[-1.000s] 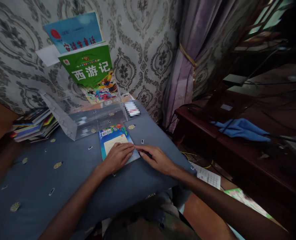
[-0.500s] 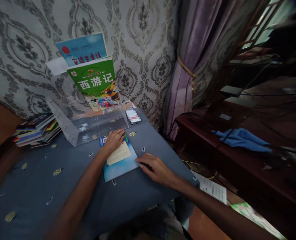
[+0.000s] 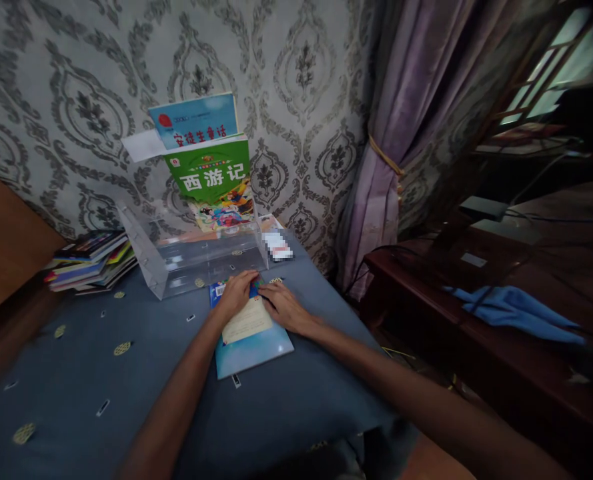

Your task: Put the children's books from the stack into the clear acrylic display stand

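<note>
A thin blue book (image 3: 254, 341) lies flat on the blue cloth-covered table (image 3: 76, 373), back cover up. My left hand (image 3: 238, 292) rests on its far end, fingers curled over the top edge. My right hand (image 3: 285, 307) lies on the book's upper right part, fingers bent and touching the left hand's fingertips. Just beyond the book stands a clear acrylic holder (image 3: 196, 250). A green book (image 3: 215, 180) and a light blue book (image 3: 196, 121) stand upright in it against the wall.
A stack of books (image 3: 92, 261) lies at the table's left back. A purple curtain (image 3: 401, 133) hangs to the right. Beside the table stands a dark wooden bench (image 3: 476, 347) with a blue cloth (image 3: 511, 312) on it. A wooden panel (image 3: 6, 247) is at the left.
My left hand slid from the book's middle to its far end. My right hand moved from the book's lower right corner up to the far end beside the left hand. The view shifted down.
</note>
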Action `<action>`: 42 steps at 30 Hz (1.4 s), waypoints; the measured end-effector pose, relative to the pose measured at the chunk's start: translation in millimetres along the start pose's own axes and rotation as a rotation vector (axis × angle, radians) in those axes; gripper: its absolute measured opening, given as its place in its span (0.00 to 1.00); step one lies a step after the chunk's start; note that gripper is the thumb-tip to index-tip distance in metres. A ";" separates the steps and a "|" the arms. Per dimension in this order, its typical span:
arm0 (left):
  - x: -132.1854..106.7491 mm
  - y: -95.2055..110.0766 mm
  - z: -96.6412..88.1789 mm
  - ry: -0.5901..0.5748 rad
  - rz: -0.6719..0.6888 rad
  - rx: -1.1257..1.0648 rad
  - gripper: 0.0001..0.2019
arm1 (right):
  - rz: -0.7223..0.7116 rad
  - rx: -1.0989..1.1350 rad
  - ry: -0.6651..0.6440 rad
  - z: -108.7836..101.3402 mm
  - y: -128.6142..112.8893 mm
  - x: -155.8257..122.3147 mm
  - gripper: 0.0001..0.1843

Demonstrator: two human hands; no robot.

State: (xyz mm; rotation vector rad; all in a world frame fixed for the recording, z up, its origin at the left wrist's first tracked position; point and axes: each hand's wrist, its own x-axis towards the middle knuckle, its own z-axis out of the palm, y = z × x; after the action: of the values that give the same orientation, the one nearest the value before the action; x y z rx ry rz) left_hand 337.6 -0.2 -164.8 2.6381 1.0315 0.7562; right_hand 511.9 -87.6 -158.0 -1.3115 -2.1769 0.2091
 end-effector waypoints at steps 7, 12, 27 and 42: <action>2.1 -6.7 5.1 0.160 0.026 -0.098 0.20 | 0.126 -0.136 -0.035 14.8 16.3 46.4 0.21; -11.0 -5.1 -2.9 0.097 -0.054 0.093 0.17 | 0.157 -0.149 -0.031 21.4 19.6 48.6 0.21; -61.9 -38.3 -36.8 0.203 -0.221 0.253 0.17 | 0.015 -0.309 -0.047 23.0 -4.2 51.8 0.18; -61.8 -35.1 -40.4 0.174 -0.265 0.289 0.17 | -0.057 -0.118 -0.061 40.4 0.8 59.2 0.20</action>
State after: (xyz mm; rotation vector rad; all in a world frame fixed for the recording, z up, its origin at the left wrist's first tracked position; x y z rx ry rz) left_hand 257.5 -16.1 -167.2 2.6172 1.6106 0.8413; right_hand 469.7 -30.5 -167.8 -1.3203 -2.3060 0.1002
